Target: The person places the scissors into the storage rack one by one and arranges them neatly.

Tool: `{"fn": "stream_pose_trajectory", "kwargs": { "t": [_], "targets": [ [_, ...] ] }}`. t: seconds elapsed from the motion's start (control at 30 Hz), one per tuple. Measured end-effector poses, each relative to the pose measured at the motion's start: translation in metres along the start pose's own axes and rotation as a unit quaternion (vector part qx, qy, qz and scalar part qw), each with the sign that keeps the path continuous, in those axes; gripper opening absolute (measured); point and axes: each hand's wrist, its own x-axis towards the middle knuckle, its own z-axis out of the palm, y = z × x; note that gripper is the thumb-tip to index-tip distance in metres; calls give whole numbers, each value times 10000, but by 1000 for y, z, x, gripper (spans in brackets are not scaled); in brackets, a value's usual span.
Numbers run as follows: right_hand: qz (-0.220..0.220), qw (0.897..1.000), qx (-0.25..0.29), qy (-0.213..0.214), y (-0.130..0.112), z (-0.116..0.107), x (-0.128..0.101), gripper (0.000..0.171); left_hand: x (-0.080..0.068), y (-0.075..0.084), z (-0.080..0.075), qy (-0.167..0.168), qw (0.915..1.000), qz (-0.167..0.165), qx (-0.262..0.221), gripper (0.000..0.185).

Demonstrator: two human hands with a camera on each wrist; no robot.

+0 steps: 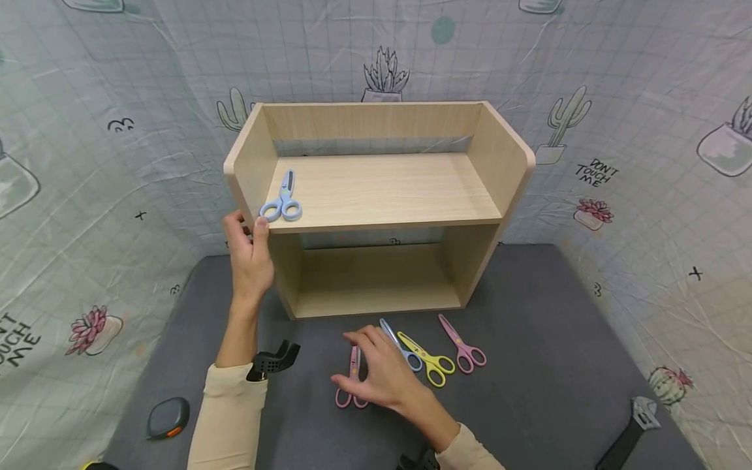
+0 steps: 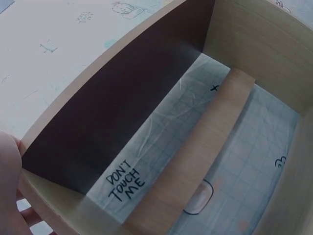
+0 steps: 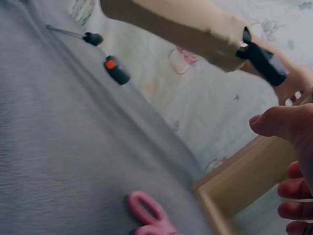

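Observation:
A light wooden two-tier shelf (image 1: 388, 189) stands on the grey table. My left hand (image 1: 249, 261) grips the front edge of its left side panel, thumb at the upper board's corner; the left wrist view shows the hand (image 2: 10, 191) at the panel's edge. Blue scissors (image 1: 286, 196) lie on the upper board's left end. In front of the shelf, my right hand (image 1: 384, 372) hovers with fingers spread over pink scissors (image 1: 355, 365), partly covering them. To its right lie blue scissors (image 1: 395, 335), yellow scissors (image 1: 424, 354) and more pink scissors (image 1: 458, 341).
A dark rounded tool with an orange button (image 1: 168, 418) sits at the table's left. An adjustable wrench (image 1: 631, 427) lies at the front right. The right wrist view shows a screwdriver (image 3: 93, 38). Patterned cloth (image 1: 634, 78) hangs round the back and sides.

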Motion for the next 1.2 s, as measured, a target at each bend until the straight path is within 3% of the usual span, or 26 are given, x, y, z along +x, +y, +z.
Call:
{"fn": "stream_pose_trajectory", "kwargs": {
  "t": [0.37,0.7,0.9,1.2],
  "targets": [
    [639,9951,-234,-723,8,23,-36,69,0,0,0,33,10000,-17,-45,41],
    [346,9938,-807,-683,15,39,-56,70,-1,1,0,11,10000,-55,37,42],
    [198,9900,-1223,-676,15,42,-59,67,-2,0,0,38,10000,-49,-34,41],
    [283,9880,-1379,-639,13,42,-57,55,-2,1,1,44,10000,28,-60,42]
  ]
}}
